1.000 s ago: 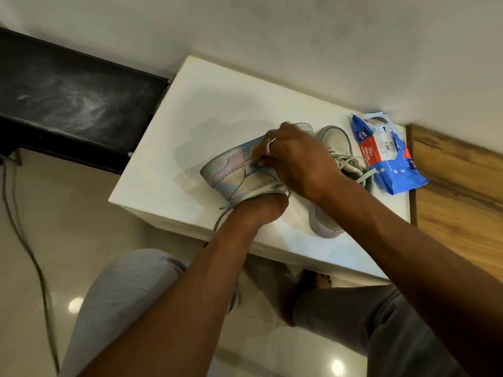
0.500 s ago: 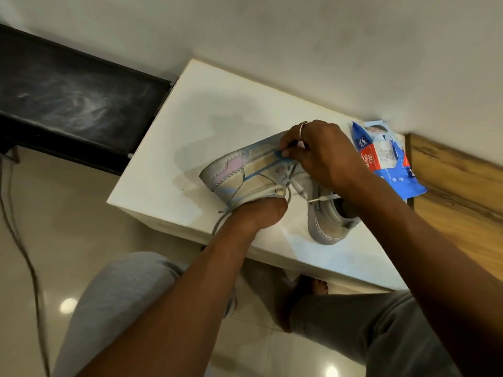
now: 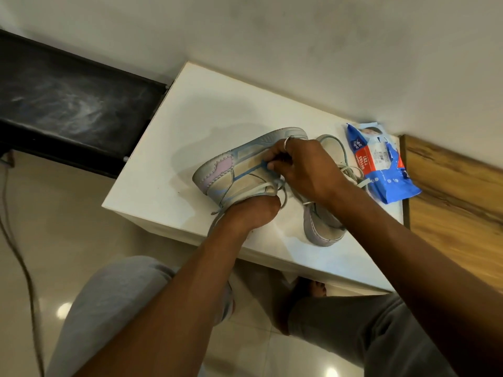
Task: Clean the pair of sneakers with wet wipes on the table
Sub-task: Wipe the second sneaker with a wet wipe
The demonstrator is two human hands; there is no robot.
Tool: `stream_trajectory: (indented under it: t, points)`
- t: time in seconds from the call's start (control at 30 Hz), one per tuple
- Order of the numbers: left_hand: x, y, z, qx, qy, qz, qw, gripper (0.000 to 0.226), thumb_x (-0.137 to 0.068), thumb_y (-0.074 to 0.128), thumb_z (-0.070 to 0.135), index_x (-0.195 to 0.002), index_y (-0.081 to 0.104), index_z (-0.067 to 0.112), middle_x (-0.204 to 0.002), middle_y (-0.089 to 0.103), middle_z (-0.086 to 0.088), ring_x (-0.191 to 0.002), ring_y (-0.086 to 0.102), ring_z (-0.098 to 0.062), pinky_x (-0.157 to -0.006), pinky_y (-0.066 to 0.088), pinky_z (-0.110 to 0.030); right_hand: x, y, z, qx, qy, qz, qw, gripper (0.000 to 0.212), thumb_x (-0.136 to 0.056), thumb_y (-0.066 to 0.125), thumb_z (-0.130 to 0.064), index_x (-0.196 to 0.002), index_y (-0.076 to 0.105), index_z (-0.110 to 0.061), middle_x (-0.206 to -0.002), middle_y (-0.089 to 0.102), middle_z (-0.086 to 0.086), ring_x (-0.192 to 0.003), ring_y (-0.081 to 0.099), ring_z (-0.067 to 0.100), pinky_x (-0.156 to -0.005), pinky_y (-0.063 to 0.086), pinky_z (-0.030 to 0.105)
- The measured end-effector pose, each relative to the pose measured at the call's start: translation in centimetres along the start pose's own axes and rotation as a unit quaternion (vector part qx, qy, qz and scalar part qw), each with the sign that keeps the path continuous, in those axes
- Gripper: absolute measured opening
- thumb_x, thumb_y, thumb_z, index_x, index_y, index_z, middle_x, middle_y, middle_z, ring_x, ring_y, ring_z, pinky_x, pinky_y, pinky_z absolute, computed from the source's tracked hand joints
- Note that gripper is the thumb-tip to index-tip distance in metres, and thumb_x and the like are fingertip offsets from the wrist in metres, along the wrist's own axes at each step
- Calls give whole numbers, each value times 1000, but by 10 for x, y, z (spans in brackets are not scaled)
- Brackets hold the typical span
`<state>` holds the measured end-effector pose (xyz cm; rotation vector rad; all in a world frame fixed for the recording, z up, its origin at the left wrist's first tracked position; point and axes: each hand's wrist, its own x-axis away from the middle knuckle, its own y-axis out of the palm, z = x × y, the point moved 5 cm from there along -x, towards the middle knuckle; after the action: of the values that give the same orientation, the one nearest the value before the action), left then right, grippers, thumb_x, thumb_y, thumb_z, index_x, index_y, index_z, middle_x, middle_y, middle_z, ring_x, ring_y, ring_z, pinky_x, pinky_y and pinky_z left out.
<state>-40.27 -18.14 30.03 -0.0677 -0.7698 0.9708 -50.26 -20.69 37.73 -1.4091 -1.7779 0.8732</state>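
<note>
A pale sneaker [image 3: 239, 172] with lilac and blue patches is held tilted above the white table [image 3: 190, 118]. My left hand [image 3: 253, 210] grips it at the collar, its fingers hidden inside the opening. My right hand [image 3: 296, 167], a ring on one finger, presses curled fingers against the sneaker's side; they seem to pinch a small wet wipe, which is almost wholly hidden. The second sneaker [image 3: 324, 227] lies on the table under my right forearm, laces loose. A blue pack of wet wipes [image 3: 381, 164] lies at the table's far right.
A black panel [image 3: 68, 104] adjoins the table on the left, a wooden surface [image 3: 449, 200] on the right and a wall behind. A cable [image 3: 16, 254] runs over the tiled floor. My knees are below the table's near edge.
My right hand slid right along the sneaker's side, then back left toward its middle. My left hand kept the sneaker in about the same place.
</note>
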Motion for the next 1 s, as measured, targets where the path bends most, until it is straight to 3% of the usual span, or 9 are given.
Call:
stream_trajectory:
  t: [0.03, 0.13, 0.4, 0.53, 0.6, 0.73, 0.8, 0.93, 1.0]
  points:
    - [-4, -1, -2, -17, 18, 28, 999, 10, -95, 47, 16, -93, 54, 24, -102, 51, -2, -96, 48, -16, -80, 42, -21, 0, 1, -1, 19, -7, 9, 1000, 20, -90, 64, -13, -107, 73, -21, -99, 71, -5, -87, 62, 6, -80, 53, 23]
    - [-7, -5, 4, -26, 50, 33, 998, 42, -91, 50, 17, -132, 49, 21, -133, 51, -3, -124, 44, -22, -106, 35, -34, -1, 1, -1, 67, -25, 25, 997, 26, -88, 65, -16, -112, 72, -23, -103, 71, -7, -91, 62, 8, -81, 52, 25]
    - [-7, -2, 3, -27, 30, 12, 999, 36, -95, 45, 21, -130, 52, 15, -130, 53, -7, -124, 47, -25, -104, 38, -34, 3, -14, -10, 8, -58, -157, 986, 17, -89, 67, -12, -101, 74, -22, -93, 69, -15, -89, 60, -2, -77, 46, 7]
    - [-6, 0, 8, 8, 7, -24, 1000, 11, -81, 47, 26, -74, 47, 17, -76, 44, -3, -79, 46, -21, -68, 36, -26, -13, -23, 3, 16, -20, -60, 998, 17, -89, 68, -17, -102, 75, -25, -88, 63, -19, -80, 57, -2, -67, 37, 0]
    - [-9, 0, 5, 1, -1, -24, 1000, 10, -92, 45, 17, -83, 48, 18, -77, 40, 5, -83, 44, -16, -63, 31, -17, -16, -12, -1, 43, -33, -20, 998, 19, -89, 67, -15, -104, 75, -25, -92, 66, -14, -82, 58, 0, -72, 39, 3]
    - [-8, -1, 5, 17, 8, -19, 1000, 32, -96, 43, 12, -126, 51, 19, -113, 46, 8, -113, 41, -9, -96, 28, -18, -9, 3, -12, 90, -137, -35, 986, 21, -87, 67, -15, -105, 74, -24, -102, 69, -8, -97, 57, 13, -83, 50, 34]
    - [-7, 0, 7, 0, 8, -18, 1000, 30, -95, 43, 12, -124, 53, 15, -115, 50, 1, -115, 45, -15, -98, 33, -24, -9, -5, -7, 124, -141, -4, 982, 22, -86, 68, -16, -105, 73, -26, -102, 68, -8, -96, 53, 14, -76, 51, 40]
    - [-4, -6, 10, -9, 7, 5, 1000, 15, -92, 45, 8, -96, 60, 8, -94, 54, -19, -93, 54, -25, -73, 44, -27, -10, -11, -3, 155, -130, 53, 978, 22, -83, 71, -13, -102, 75, -23, -100, 69, -5, -96, 55, 20, -71, 53, 45]
    - [-5, -3, 10, 3, 0, -11, 1000, 23, -93, 45, 9, -112, 58, 11, -114, 57, -12, -108, 51, -23, -90, 43, -28, -7, 0, -13, 125, -151, 19, 980, 20, -84, 69, -14, -102, 74, -22, -102, 69, -7, -99, 55, 16, -75, 53, 42]
